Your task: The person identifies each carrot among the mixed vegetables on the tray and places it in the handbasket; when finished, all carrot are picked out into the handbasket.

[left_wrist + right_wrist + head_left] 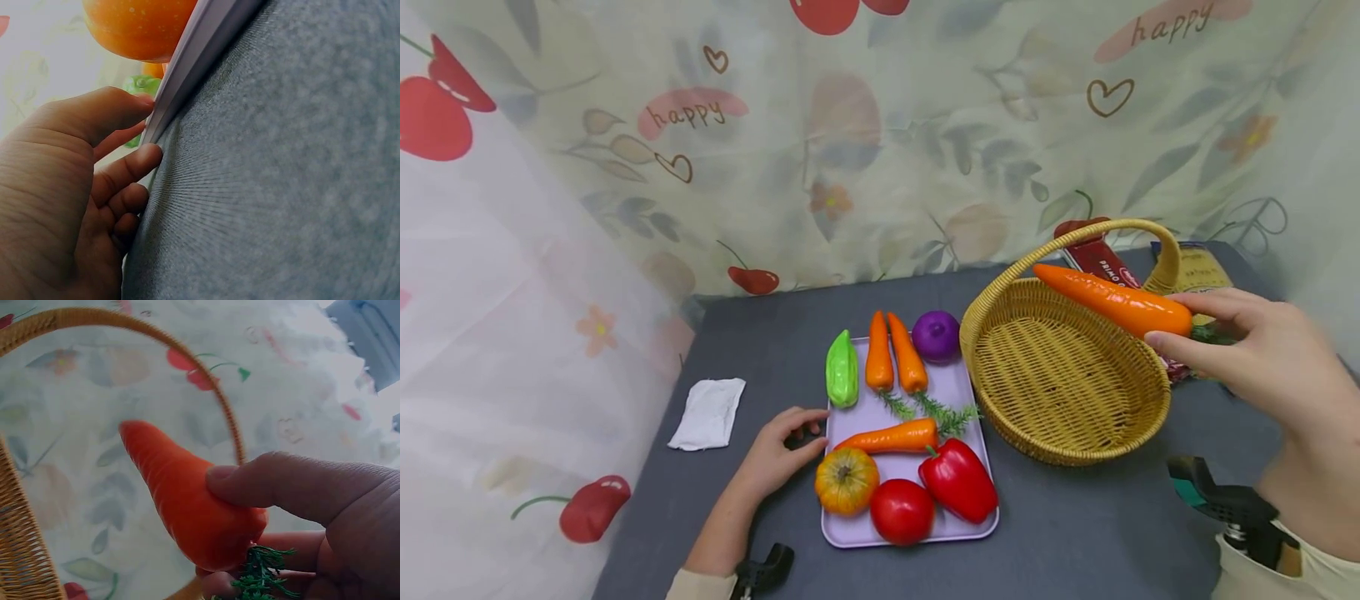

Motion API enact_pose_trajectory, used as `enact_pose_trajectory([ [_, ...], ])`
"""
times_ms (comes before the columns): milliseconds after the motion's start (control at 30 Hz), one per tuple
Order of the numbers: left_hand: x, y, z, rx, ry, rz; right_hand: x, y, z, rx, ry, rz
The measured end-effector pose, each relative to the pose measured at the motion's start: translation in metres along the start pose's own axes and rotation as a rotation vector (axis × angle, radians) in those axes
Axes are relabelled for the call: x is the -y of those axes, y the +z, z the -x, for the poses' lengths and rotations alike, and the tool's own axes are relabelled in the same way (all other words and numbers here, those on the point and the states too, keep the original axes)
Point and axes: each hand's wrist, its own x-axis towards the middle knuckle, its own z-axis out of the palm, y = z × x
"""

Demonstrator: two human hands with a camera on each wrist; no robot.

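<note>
A large orange carrot (1112, 302) is pinched at its thick end by my right hand (1273, 358), above the right rim of the wicker basket (1060, 375). The right wrist view shows thumb and fingers round the carrot (187, 494), its green top hanging by the palm. My left hand (784, 450) touches the left edge of the lilac tray (951, 533), fingers bent loosely; in the left wrist view its thumb and fingertips rest at the tray's side (181, 81). On the tray lie several vegetables: three carrots, a green one (842, 371), a pumpkin (847, 482), a tomato (902, 512) and a red pepper (958, 481).
A purple round vegetable (936, 337) sits at the tray's back right corner. Red packaging (1101, 260) and a yellow packet (1202, 271) lie behind the basket, whose handle arches over it. A white packet (707, 414) lies left of the tray. A patterned cloth hangs behind the table.
</note>
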Motion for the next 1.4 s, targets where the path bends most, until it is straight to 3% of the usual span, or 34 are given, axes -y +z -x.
enact_pose_trajectory([
  [433, 0.001, 0.0, 0.001, -0.003, 0.019, 0.011, -0.017, 0.037, -0.043, 0.215, 0.052, 0.008],
  [833, -0.002, 0.0, -0.001, 0.008, -0.013, 0.001, -0.032, 0.06, -0.051, 0.349, 0.106, 0.002],
  [1267, 0.0, -0.001, -0.003, 0.002, 0.002, 0.0, -0.037, 0.081, -0.056, 0.421, 0.131, -0.043],
  [1400, -0.001, -0.002, -0.002, -0.005, -0.005, -0.009, -0.035, 0.085, -0.058, 0.443, 0.124, -0.007],
])
